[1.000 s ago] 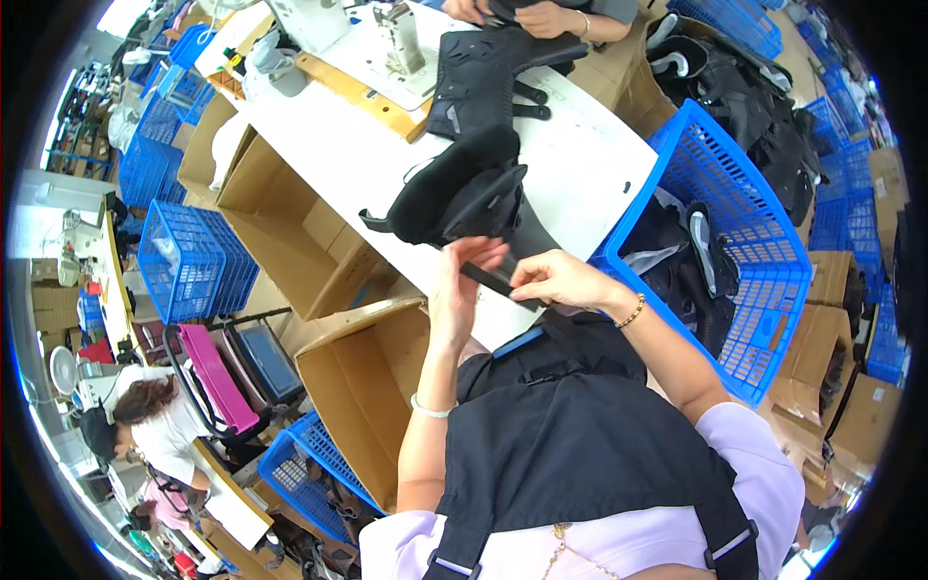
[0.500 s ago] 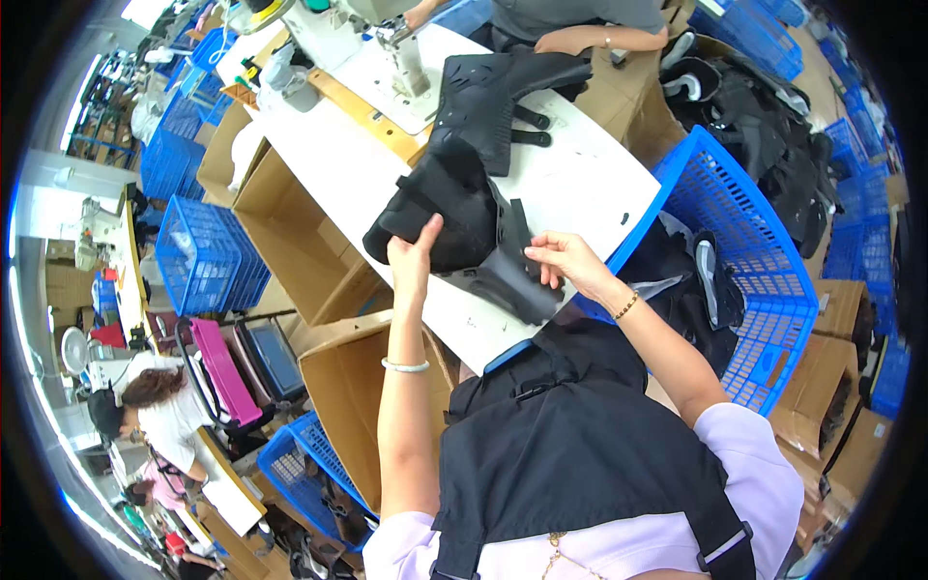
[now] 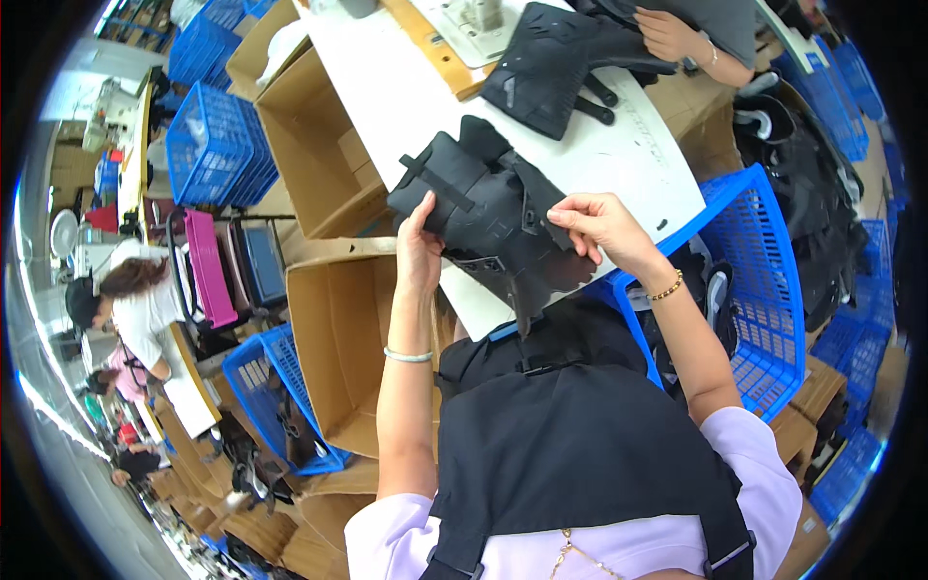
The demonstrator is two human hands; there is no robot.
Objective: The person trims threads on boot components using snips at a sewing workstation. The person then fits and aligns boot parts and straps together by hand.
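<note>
Above the near end of the white table (image 3: 633, 126), I hold a black boot upper (image 3: 488, 208) made of sewn panels, with straps and slits. My left hand (image 3: 420, 249) grips its left edge, thumb on top and the other fingers underneath. At the right side of the upper, my right hand (image 3: 601, 227) pinches the edge of a flap or strap between thumb and fingers. A second black boot upper (image 3: 546, 72) with two strap ends lies farther up the table, near another person's hand (image 3: 669, 37).
A sewing machine base (image 3: 469, 29) stands at the table's far end. Cardboard boxes (image 3: 329, 126) line the table's left side. At right, a blue basket (image 3: 773, 280) holds black pieces against the table edge. Behind it lies a pile of black pieces (image 3: 797, 193).
The upper has turned from showing its hollow inside to showing its outer panels. My right hand has shifted right and slightly up. The whole view has moved nearer the table's front.
</note>
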